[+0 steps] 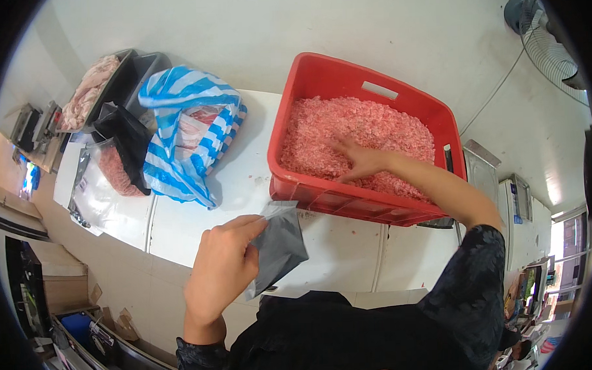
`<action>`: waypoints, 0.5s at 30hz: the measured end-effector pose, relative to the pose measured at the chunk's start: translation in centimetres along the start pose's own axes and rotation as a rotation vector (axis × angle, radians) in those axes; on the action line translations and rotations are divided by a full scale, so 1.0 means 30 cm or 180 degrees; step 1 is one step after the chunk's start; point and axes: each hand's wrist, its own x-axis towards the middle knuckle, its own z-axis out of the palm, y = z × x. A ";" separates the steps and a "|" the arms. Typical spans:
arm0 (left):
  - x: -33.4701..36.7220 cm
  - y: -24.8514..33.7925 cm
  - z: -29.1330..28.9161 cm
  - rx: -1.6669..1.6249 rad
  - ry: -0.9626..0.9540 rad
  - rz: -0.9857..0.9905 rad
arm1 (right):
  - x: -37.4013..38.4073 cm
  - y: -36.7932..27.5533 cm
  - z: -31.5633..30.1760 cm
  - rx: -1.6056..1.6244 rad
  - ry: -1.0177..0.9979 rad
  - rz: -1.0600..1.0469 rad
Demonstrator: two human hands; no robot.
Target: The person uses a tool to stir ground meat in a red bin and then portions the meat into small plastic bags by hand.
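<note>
Now a grey plastic pouch [280, 245] is pinched in the closed left hand [222, 271] at six o'clock, while the right hand [362, 160], fingers spread, is pressed into pink minced meat [372, 127] in the red crate [303, 87] at one o'clock.

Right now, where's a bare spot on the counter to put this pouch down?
The white counter is bare between the striped bag and the red crate, and along its front edge below the crate. Left of the striped bag it is crowded with plastic bags and trays.
</note>
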 end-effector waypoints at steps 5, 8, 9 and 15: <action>-0.015 0.078 0.073 -0.0045 0.0109 -0.0229 | -0.013 0.058 0.123 -0.0455 0.0113 -0.1059; -0.010 0.100 0.126 0.0062 0.0225 -0.0318 | -0.065 0.086 0.131 -0.0257 -0.0107 -0.1622; -0.014 0.114 0.143 0.0087 0.0268 -0.0361 | -0.098 0.084 0.115 -0.0181 -0.0083 -0.1696; -0.021 0.182 0.257 -0.0077 0.0498 -0.0430 | -0.158 0.139 0.118 -0.0448 0.0697 -0.2476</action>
